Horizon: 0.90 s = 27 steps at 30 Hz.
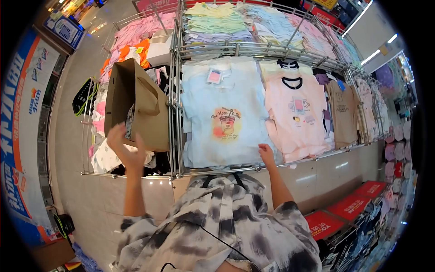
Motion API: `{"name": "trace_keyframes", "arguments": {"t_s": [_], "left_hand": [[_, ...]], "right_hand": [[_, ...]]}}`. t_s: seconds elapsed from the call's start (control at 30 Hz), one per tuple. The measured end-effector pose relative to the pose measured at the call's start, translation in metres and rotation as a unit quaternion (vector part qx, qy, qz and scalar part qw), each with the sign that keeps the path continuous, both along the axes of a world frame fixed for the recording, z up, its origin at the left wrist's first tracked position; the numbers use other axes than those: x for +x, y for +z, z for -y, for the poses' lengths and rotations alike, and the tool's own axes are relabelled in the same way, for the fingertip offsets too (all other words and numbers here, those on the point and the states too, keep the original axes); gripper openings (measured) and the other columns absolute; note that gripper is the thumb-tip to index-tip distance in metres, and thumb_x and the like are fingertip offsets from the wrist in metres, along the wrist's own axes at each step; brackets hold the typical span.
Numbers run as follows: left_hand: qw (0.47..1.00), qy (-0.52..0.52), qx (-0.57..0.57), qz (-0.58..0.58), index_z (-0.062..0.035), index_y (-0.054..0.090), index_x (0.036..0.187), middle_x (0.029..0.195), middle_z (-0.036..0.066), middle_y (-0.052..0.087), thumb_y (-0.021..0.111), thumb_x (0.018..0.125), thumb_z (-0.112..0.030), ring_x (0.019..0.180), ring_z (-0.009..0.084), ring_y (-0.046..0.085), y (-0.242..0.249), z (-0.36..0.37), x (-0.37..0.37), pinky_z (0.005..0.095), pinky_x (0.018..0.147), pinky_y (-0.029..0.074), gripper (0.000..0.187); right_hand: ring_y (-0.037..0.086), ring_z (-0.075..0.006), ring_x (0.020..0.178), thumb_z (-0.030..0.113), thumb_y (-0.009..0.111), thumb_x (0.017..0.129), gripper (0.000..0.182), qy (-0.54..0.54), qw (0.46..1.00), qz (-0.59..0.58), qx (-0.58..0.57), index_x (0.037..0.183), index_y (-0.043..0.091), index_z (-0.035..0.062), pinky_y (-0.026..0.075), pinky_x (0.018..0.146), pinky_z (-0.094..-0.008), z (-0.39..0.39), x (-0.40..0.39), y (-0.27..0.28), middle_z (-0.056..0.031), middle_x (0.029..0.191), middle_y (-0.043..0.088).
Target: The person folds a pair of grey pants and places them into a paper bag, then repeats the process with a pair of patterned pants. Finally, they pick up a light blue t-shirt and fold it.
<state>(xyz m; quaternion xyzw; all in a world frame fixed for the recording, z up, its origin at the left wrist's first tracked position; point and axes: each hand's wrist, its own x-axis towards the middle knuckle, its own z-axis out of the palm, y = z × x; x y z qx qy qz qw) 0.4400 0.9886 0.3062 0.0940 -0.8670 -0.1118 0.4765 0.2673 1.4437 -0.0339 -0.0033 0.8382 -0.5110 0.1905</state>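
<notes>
Head: left fingers [119, 132] spread near bag [154, 128], right fingers [263, 147] part-curled near shirt [195, 118]

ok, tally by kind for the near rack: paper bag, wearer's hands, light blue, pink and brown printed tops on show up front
Paper bag: 1
Hands, left hand and right hand: 2
Printed tops, light blue, pink, brown: 3
Total: 6

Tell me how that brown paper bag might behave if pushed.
The brown paper bag should stay fairly boxy, as its flat walls hold their shape. Its open end may buckle if squeezed. Resting among loose clothes, it could shift or tip.
</notes>
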Motion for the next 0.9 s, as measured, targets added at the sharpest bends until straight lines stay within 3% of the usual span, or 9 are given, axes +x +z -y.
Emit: {"name": "trace_keyframes", "arguments": {"t_s": [0.07, 0.13, 0.17, 0.23, 0.33, 0.5, 0.67, 0.8, 0.9], "left_hand": [[0.994, -0.043, 0.010, -0.099, -0.0029, 0.051, 0.107, 0.100, 0.014, 0.056, 0.055, 0.077, 0.006, 0.092, 0.0319, 0.053, -0.026, -0.034, 0.010, 0.0438, 0.086, 0.041, 0.031], [0.962, -0.233, 0.109, -0.094, -0.0017, 0.050, 0.080, 0.087, 0.014, 0.058, 0.053, 0.077, -0.002, 0.079, 0.0289, 0.055, -0.049, -0.069, 0.002, 0.0380, 0.074, 0.045, 0.004], [0.950, -0.254, 0.160, -0.085, -0.0047, 0.056, 0.085, 0.082, 0.010, 0.061, 0.053, 0.068, 0.010, 0.076, 0.0284, 0.057, -0.063, -0.088, -0.003, 0.0364, 0.068, 0.045, 0.023], [0.939, -0.246, 0.234, 0.056, -0.0027, 0.056, 0.090, 0.086, 0.011, 0.061, 0.056, 0.073, 0.006, 0.078, 0.0279, 0.058, -0.104, -0.104, -0.007, 0.0350, 0.070, 0.045, 0.019], [0.824, -0.178, 0.490, 0.223, -0.0006, 0.053, 0.100, 0.096, 0.013, 0.060, 0.062, 0.076, -0.001, 0.082, 0.0268, 0.058, -0.198, -0.107, -0.009, 0.0355, 0.074, 0.046, 0.025], [0.737, -0.082, 0.532, 0.408, 0.0042, 0.048, 0.116, 0.111, 0.018, 0.058, 0.066, 0.078, -0.012, 0.102, 0.0294, 0.058, -0.363, -0.080, 0.025, 0.0362, 0.087, 0.047, 0.046], [0.670, -0.038, 0.579, 0.463, 0.0071, 0.042, 0.126, 0.125, 0.027, 0.051, 0.069, 0.074, -0.018, 0.118, 0.0365, 0.051, -0.349, -0.082, 0.014, 0.0397, 0.100, 0.041, 0.063], [0.702, 0.014, 0.552, 0.450, 0.0069, 0.040, 0.128, 0.125, 0.028, 0.049, 0.072, 0.070, -0.021, 0.119, 0.0391, 0.049, -0.371, -0.080, 0.013, 0.0405, 0.101, 0.040, 0.072], [0.703, 0.027, 0.548, 0.453, 0.0064, 0.037, 0.131, 0.127, 0.029, 0.047, 0.072, 0.068, -0.021, 0.121, 0.0397, 0.047, -0.357, -0.079, 0.013, 0.0409, 0.102, 0.040, 0.077]], "right_hand": [[0.061, -0.0184, 0.091, 0.004, 0.059, 0.077, 0.037, -0.027, 0.999, -0.030, 0.030, 0.114, 0.060, 0.0018, 0.048, 0.082, -0.0303, 0.008, 0.007, -0.020, -0.0103, 0.102, 0.066], [0.061, -0.0214, 0.092, 0.003, 0.059, 0.075, 0.040, -0.033, 0.990, -0.093, 0.098, 0.114, 0.060, 0.0019, 0.048, 0.083, -0.0317, 0.012, 0.012, -0.027, -0.0124, 0.104, 0.065], [0.061, -0.0253, 0.092, 0.003, 0.058, 0.072, 0.043, -0.022, 0.980, -0.143, 0.133, 0.115, 0.060, 0.0022, 0.048, 0.084, -0.0327, 0.017, 0.016, -0.021, -0.0143, 0.104, 0.065], [0.060, -0.0256, 0.094, 0.002, 0.058, 0.072, 0.042, -0.022, 0.969, -0.183, 0.166, 0.113, 0.060, 0.0027, 0.048, 0.084, -0.0332, 0.024, 0.019, -0.016, -0.0136, 0.103, 0.065], [0.060, -0.0260, 0.095, 0.003, 0.060, 0.072, 0.039, -0.094, 0.978, -0.131, 0.132, 0.110, 0.061, 0.0034, 0.047, 0.085, -0.0348, 0.027, 0.019, 0.003, -0.0127, 0.103, 0.065], [0.058, -0.0302, 0.104, 0.010, 0.065, 0.078, 0.031, -0.180, 0.963, -0.134, 0.150, 0.108, 0.062, 0.0042, 0.046, 0.088, -0.0386, 0.005, 0.017, 0.027, -0.0146, 0.107, 0.063], [0.052, -0.0371, 0.116, 0.022, 0.066, 0.072, 0.063, -0.025, 0.971, 0.003, 0.237, 0.130, 0.048, 0.0067, 0.042, 0.098, -0.0448, -0.015, -0.004, -0.015, -0.0198, 0.122, 0.056], [0.049, -0.0391, 0.120, 0.025, 0.066, 0.067, 0.081, 0.062, 0.938, 0.069, 0.333, 0.140, 0.035, 0.0096, 0.040, 0.101, -0.0471, -0.005, -0.005, -0.006, -0.0208, 0.130, 0.051], [0.053, -0.0378, 0.114, 0.027, 0.067, 0.068, 0.073, 0.063, 0.945, 0.051, 0.318, 0.135, 0.044, 0.0095, 0.043, 0.097, -0.0464, -0.013, -0.012, -0.022, -0.0207, 0.126, 0.054]]}}
